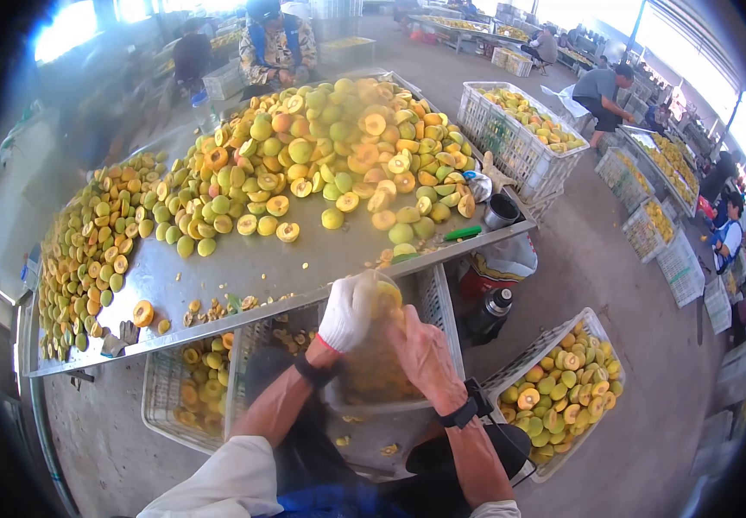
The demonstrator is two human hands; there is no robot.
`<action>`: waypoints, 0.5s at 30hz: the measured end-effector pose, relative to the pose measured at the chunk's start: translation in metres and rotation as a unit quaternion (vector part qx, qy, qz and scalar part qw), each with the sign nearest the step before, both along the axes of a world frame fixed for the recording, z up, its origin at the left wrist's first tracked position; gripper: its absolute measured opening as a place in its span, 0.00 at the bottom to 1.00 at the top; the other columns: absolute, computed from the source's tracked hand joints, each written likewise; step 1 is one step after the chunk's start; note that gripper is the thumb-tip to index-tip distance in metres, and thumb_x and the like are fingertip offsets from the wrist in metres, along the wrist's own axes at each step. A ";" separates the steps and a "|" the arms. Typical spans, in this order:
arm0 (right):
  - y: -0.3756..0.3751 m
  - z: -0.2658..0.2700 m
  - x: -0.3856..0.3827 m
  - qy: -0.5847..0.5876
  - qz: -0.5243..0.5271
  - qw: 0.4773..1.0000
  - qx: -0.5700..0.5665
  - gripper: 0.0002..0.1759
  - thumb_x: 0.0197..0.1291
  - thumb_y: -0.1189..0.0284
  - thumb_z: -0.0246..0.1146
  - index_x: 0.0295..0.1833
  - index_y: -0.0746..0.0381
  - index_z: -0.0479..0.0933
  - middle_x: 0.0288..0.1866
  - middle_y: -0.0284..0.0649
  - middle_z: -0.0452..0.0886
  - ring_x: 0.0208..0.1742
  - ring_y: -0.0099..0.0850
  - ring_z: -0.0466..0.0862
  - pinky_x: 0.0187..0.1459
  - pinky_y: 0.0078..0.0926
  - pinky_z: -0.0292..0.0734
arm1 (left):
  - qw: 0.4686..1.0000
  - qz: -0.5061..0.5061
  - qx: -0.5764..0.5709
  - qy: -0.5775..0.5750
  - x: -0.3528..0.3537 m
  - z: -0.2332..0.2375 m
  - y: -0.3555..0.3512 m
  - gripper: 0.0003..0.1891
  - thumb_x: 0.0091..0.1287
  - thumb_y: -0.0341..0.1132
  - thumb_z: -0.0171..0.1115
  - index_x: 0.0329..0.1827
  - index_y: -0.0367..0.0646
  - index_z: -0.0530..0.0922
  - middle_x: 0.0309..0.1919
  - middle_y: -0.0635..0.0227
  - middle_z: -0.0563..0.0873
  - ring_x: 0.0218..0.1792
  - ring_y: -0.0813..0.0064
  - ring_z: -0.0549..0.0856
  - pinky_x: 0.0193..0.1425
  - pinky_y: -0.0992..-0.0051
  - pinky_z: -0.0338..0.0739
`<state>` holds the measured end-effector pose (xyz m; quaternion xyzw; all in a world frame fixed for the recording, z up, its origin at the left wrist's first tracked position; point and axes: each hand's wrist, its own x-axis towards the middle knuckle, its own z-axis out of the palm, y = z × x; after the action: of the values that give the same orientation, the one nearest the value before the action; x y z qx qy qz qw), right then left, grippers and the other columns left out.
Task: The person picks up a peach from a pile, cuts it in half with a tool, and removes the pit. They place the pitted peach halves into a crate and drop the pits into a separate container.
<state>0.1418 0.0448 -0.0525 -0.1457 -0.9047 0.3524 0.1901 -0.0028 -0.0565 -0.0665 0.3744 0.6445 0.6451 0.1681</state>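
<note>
My left hand (pixel 347 312), in a white glove, is closed round a yellow-green fruit (pixel 385 298) just past the table's front edge. My bare right hand (pixel 425 352) is beside it, fingers curled in against the fruit; a blur hides its fingertips and anything they may hold. Beyond both hands, a large heap of whole and halved fruit (pixel 300 151) lies on the metal table (pixel 261 268). A green-handled tool (pixel 462 233) rests near the table's right edge, by a dark metal cup (pixel 502 210). Below my hands is a crate, partly blurred.
Crates of fruit stand at lower right (pixel 595 325), lower left (pixel 155 393) and beyond the table's right side (pixel 520 142). A black thermos (pixel 489 311) stands under the table's right end. A person (pixel 276 47) sits across the table; other people work farther back.
</note>
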 end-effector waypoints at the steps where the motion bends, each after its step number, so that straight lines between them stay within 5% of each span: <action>1: -0.001 -0.004 0.001 0.007 -0.003 1.000 -0.011 0.14 0.76 0.67 0.62 0.47 0.68 0.69 0.29 0.64 0.80 0.38 0.65 0.83 0.35 0.57 0.76 | 1.000 0.006 -0.015 0.005 0.000 0.002 0.001 0.32 0.87 0.50 0.39 0.43 0.31 0.85 0.34 0.62 0.89 0.35 0.73 0.84 0.43 0.70 0.80; 8: -0.006 -0.022 -0.006 0.095 -0.073 0.993 0.012 0.15 0.73 0.65 0.67 0.45 0.65 0.71 0.26 0.58 0.81 0.32 0.61 0.84 0.30 0.54 0.78 | 0.982 0.042 0.055 -0.176 0.010 -0.007 0.018 0.32 0.87 0.51 0.40 0.45 0.32 0.87 0.34 0.64 0.89 0.37 0.76 0.83 0.45 0.73 0.79; 15: -0.004 -0.017 -0.004 0.079 -0.068 0.994 -0.015 0.13 0.75 0.67 0.63 0.47 0.66 0.70 0.30 0.62 0.82 0.37 0.65 0.84 0.34 0.57 0.76 | 0.990 0.038 0.039 -0.134 0.018 0.002 0.015 0.30 0.87 0.49 0.40 0.46 0.33 0.86 0.36 0.65 0.89 0.39 0.78 0.83 0.46 0.74 0.79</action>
<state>0.1382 0.0413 -0.0700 -0.1811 -0.8694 0.3625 0.2827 0.0150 -0.0412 -0.0649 0.2666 0.6045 0.7196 0.2136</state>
